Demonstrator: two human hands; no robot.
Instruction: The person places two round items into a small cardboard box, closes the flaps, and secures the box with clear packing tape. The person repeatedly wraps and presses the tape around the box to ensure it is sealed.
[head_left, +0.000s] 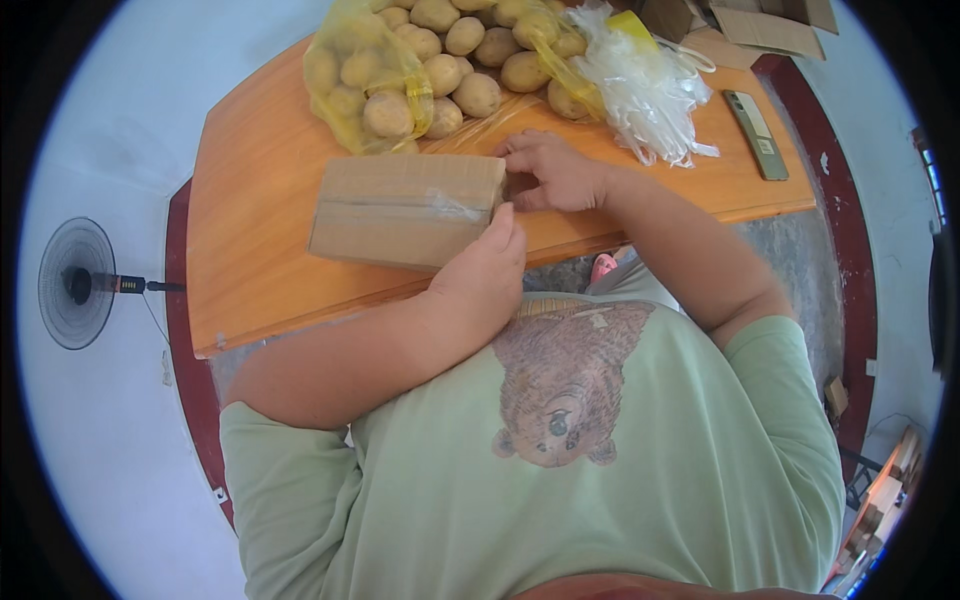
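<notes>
A closed brown cardboard box (409, 210) lies on the wooden table in front of me, clear tape on its top. My left hand (484, 262) is against its near right corner, fingertips at the right end. On that same end are the fingers of my right hand (555, 172), bent, with the thumb apart from them. The box hides part of the fingers, so whether either hand grips it is unclear. Just beyond the box, many potatoes (476, 95) lie in and around a yellow mesh-like plastic bag (330, 112).
Clear plastic bags (649, 90) are bunched right of the potatoes. A phone (757, 135) lies near the right edge of the wooden table (247, 247). Open cardboard boxes (772, 30) stand at the back right. A fan (77, 283) is beyond the table's left side.
</notes>
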